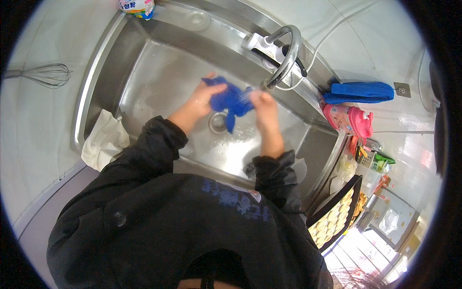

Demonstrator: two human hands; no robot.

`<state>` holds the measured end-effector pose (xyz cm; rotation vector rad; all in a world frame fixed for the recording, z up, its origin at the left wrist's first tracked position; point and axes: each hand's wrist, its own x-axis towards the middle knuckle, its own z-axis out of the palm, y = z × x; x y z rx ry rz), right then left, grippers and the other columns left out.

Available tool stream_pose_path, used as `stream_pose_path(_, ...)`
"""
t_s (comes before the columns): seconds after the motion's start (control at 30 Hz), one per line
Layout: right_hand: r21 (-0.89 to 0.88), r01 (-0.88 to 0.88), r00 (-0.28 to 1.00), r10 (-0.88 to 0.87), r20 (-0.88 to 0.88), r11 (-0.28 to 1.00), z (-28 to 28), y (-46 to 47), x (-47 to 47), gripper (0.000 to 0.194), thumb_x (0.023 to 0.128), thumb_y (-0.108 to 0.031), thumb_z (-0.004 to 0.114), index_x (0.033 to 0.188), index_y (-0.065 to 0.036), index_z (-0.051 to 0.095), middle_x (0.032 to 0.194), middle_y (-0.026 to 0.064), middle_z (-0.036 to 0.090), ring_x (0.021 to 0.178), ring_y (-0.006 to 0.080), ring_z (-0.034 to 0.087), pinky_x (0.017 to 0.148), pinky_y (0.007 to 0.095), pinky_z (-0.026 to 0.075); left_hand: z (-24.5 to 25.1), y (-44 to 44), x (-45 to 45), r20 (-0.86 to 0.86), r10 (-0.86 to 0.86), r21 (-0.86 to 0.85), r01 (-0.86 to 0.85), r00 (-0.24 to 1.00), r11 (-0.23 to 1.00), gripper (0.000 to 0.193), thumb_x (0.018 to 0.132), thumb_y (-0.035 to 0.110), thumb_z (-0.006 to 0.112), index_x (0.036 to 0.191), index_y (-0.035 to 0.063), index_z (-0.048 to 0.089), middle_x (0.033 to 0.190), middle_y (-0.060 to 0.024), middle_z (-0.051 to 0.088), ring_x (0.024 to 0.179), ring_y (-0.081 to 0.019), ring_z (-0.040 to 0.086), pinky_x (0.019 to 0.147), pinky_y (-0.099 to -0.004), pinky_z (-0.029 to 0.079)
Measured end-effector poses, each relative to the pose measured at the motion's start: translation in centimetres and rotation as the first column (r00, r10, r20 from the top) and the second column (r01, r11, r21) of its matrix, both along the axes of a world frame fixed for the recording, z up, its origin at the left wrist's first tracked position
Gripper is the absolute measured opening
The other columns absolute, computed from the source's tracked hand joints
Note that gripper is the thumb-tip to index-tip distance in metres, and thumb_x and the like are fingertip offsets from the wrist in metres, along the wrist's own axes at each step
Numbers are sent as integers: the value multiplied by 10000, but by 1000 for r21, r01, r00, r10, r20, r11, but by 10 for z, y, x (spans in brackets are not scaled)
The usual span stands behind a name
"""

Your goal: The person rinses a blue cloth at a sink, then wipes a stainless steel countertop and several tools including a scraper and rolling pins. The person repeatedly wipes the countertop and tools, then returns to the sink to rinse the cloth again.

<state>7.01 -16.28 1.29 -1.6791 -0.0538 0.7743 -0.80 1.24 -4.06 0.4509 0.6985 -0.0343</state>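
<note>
A wet blue cloth (227,97) is stretched between both hands over a stainless steel sink (162,68). My left hand (202,97) grips its left end, with the thumb on top. At the other end, my right hand (265,104) holds the cloth beneath the spout of a curved metal faucet (294,47), and a spray of water falls onto it. One corner of the cloth hangs down beside the round drain (218,123). Some of the right fingers are blurred.
A white cloth (106,141) drapes over the sink's left rim. A whisk (47,75) hangs on the left wall. At right are a folded blue towel (361,92), a pink bottle (348,119) and a tray of pale round dough pieces (332,218). A printed bag (137,8) stands at the back left.
</note>
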Motion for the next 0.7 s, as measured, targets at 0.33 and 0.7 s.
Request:
stream_pose_path(0.33,590,437,872,-161,-461,679,-12,4,-3,227,992,-209,495,1176,-78,514,1122,84,612,1028,253,608,894,427,505,-15,-12,-5,-8,-456,-127,452,890,883,464,903,324,588,1247,16,544,1191,-143,622,1072,-276,616,980,-433,466)
stream_pose_path(0.7,260,189,905,-65,-420,947,-32,-22,1,389,858,-224,706,1162,-12,588,1070,88,661,970,199,628,870,357,504,-2,20,15,190,-174,81,161,966,984,672,724,58,492,1391,111,433,1272,-127,549,1202,-315,511,1023,-518,412)
